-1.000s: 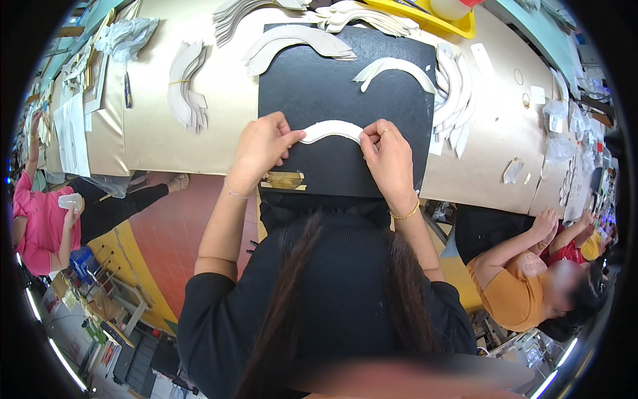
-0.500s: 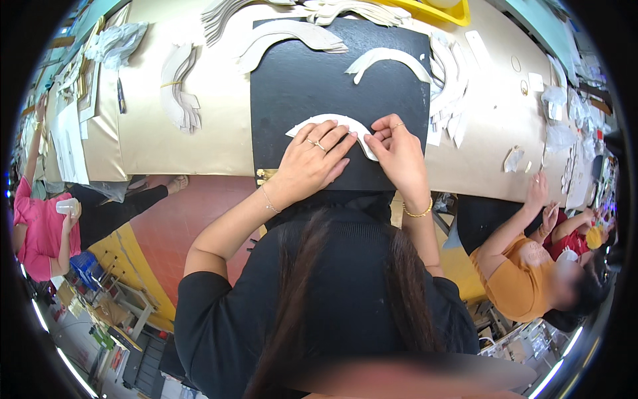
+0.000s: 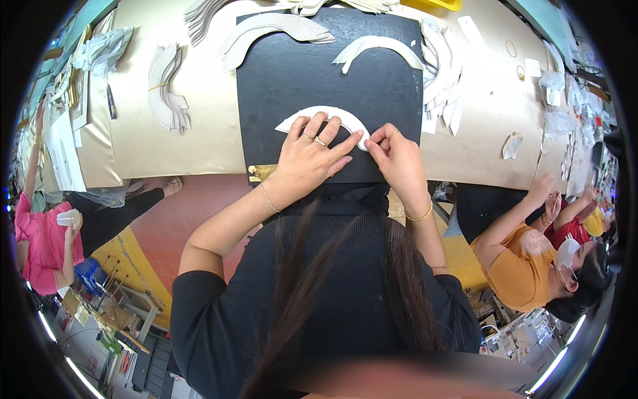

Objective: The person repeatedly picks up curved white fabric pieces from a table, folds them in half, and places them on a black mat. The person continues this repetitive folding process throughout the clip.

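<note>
Pressing flat on the white curved piece (image 3: 323, 114) now, left hand (image 3: 309, 156) fingers spread, right hand (image 3: 397, 156) pinching its end

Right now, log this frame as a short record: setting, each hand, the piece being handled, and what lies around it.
setting: long tan worktable with a black mat on it
left hand: palm down, fingers spread, pressing on the white curved piece
right hand: fingertips pinching the right end of that piece
piece: crescent-shaped, flat on the mat
nearby: second white crescent further up the mat; stacks of curved cutouts to the left
others: person in orange top seated at the right
</note>
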Demonstrator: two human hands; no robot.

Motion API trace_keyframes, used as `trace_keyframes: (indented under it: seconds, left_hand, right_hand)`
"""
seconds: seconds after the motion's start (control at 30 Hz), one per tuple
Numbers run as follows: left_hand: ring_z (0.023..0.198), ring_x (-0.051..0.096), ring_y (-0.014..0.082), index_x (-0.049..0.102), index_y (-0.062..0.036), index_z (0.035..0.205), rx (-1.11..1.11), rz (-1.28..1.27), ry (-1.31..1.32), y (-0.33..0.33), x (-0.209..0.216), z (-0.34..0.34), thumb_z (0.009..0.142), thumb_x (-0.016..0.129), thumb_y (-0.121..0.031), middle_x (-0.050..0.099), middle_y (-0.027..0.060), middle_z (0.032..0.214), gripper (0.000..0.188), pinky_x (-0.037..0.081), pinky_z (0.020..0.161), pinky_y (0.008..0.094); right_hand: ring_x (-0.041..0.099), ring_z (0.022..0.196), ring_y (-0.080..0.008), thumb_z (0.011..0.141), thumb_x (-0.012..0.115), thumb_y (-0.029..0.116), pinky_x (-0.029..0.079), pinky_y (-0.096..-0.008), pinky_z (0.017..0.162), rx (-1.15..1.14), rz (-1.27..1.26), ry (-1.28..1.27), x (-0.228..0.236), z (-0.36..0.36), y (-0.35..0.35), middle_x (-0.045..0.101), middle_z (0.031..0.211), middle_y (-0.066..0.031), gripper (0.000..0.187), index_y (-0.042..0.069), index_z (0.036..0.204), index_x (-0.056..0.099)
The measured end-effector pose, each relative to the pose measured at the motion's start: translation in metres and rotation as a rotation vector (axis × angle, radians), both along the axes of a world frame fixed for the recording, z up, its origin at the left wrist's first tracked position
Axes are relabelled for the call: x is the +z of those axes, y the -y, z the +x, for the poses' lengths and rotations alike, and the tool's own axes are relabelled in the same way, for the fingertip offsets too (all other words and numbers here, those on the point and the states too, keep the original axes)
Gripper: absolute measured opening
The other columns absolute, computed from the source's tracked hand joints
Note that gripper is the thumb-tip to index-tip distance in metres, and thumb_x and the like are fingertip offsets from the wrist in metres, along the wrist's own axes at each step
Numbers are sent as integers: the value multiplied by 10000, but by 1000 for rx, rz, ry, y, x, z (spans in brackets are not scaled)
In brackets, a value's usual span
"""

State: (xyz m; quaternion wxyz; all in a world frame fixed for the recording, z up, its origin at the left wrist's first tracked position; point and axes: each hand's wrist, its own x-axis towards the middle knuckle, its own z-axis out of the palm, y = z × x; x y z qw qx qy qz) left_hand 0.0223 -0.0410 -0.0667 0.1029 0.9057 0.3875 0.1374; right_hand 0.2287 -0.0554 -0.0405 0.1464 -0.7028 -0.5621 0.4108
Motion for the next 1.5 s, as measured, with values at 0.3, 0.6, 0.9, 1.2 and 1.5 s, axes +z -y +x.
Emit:
trace_keyframes:
  seconds: [0.3, 0.6, 0.9, 1.2, 1.5]
  left_hand:
    - [1105, 575, 301, 681, -132, 1196, 210, -62, 337, -21, 9, -24, 816, 766, -155, 625, 94, 1135, 390, 433, 937, 422]
    - [950, 588, 271, 706, -98, 1187, 222, -10, 102, -12, 6, -34, 801, 728, -40, 608, 96, 1057, 391, 474, 805, 393]
    - [927, 570, 291, 700, -62, 1181, 334, -116, 171, -17, 9, -30, 834, 734, -43, 601, 109, 1041, 349, 469, 834, 392]
    - [952, 570, 260, 688, -85, 1003, 373, -111, 343, -12, -1, -31, 797, 744, -17, 617, 46, 1018, 223, 438, 812, 386]
    - [1006, 577, 278, 649, -85, 959, 315, -79, 316, -7, -2, -34, 779, 712, 26, 635, 63, 1068, 220, 434, 864, 394]
  right_hand:
    - [648, 1013, -278, 907, 704, 216, 498, -417, 865, 177, 310, 114, 15, -4, -8, 670, 1111, -112, 290, 63, 1144, 638]
    - [160, 1544, -336, 914, 604, 532, 77, -553, 1228, 461, 448, 326, -34, -50, 9, 223, 1669, -98, 856, 86, 1581, 305]
    - [196, 1536, -332, 895, 628, 541, 71, -597, 1213, 437, 332, 506, -20, 12, 67, 297, 1644, -92, 785, 113, 1523, 430]
    - [545, 1164, -303, 831, 775, 201, 388, -435, 1001, 221, 578, 160, -16, -11, 0, 584, 1310, -92, 477, 104, 1283, 654]
    - [585, 1053, -258, 804, 783, 98, 449, -400, 912, 401, 740, 56, -20, -35, -27, 627, 1192, -66, 344, 111, 1136, 692]
